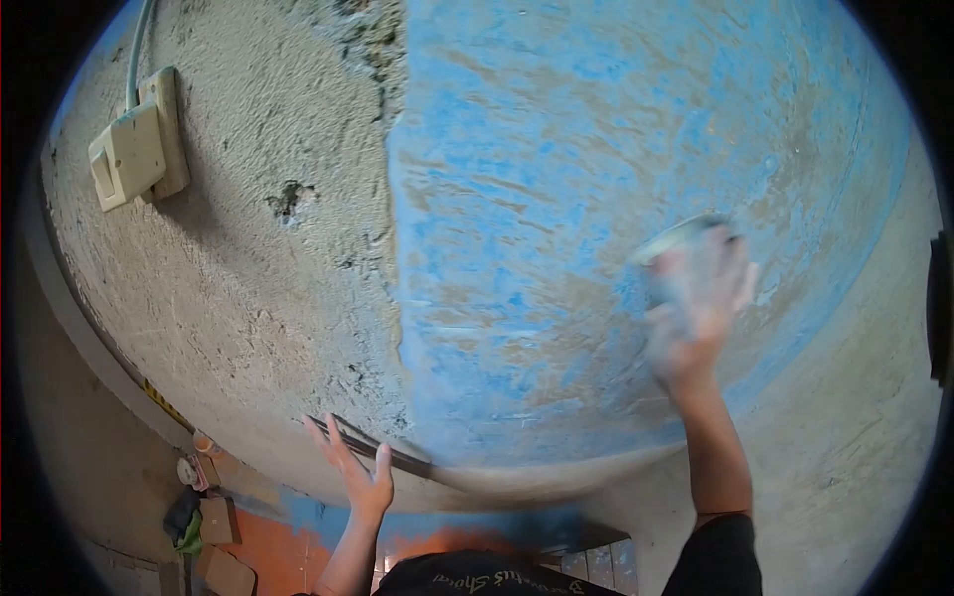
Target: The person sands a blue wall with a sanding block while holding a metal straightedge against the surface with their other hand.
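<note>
Pressed toward the blue-painted part of the wall (497, 199), my right hand (701, 298) is smeared by motion. Its fingers are round a pale, rounded pad (681, 236) held against the paint, which is scuffed with grey-brown streaks. Low on the left, my left hand (360, 475) has its fingers spread and holds nothing. It is near a thin dark strip (397, 459) at the lower part of the wall.
Rough bare plaster (268, 248) covers the wall's left side, with a switch box (127, 159) and its cable at upper left. Cardboard boxes (224, 571) and small items lie on the floor at lower left. A dark object (937, 308) is at the right edge.
</note>
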Demonstrator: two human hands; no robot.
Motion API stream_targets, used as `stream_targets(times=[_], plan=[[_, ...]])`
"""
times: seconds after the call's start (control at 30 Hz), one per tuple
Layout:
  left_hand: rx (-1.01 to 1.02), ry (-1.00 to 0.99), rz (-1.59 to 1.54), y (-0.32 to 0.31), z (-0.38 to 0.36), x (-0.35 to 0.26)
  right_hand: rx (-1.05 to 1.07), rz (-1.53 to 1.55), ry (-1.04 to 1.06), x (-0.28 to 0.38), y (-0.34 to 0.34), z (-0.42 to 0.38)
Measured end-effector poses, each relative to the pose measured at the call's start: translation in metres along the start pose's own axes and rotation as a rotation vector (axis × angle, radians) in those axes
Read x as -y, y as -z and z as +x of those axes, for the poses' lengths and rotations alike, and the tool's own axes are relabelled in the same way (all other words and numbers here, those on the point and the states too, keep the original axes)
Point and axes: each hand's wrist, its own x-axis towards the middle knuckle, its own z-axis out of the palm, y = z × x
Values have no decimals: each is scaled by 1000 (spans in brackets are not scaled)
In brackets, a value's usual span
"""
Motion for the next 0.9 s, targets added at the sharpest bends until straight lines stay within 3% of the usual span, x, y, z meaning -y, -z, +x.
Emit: stream_targets(times=[0.07,0.13,0.23,0.3,0.37,0.47,0.53,0.6,0.67,0.73,0.83,0.9], plan=[[60,9,-67,1,-10,5,-331,239,-355,10,-12,11],[110,46,-90,5,-16,-2,116,-151,140,22,-18,-42],[169,-31,-90,4,-20,-3,173,-107,329,32,-21,-64],[218,-69,-81,10,-24,6,-135,49,-212,24,-26,-53],[268,-44,-114,8,-34,9,-175,84,-420,33,-22,-57],[285,-51,-184,6,-39,11,66,-71,-124,55,-25,-89],[284,-82,-174,5,-35,12,189,-205,231,41,-23,-106],[299,-90,-158,6,-37,14,-203,8,-334,33,-38,-102],[311,-52,-164,7,-43,15,-277,58,-491,33,-42,-121],[308,-43,-175,4,-39,15,-74,-47,-236,42,-53,-154],[296,-64,-202,0,-37,11,70,-267,51,42,-37,-143],[290,-62,-175,0,-40,11,-400,139,-579,32,-60,-143]])
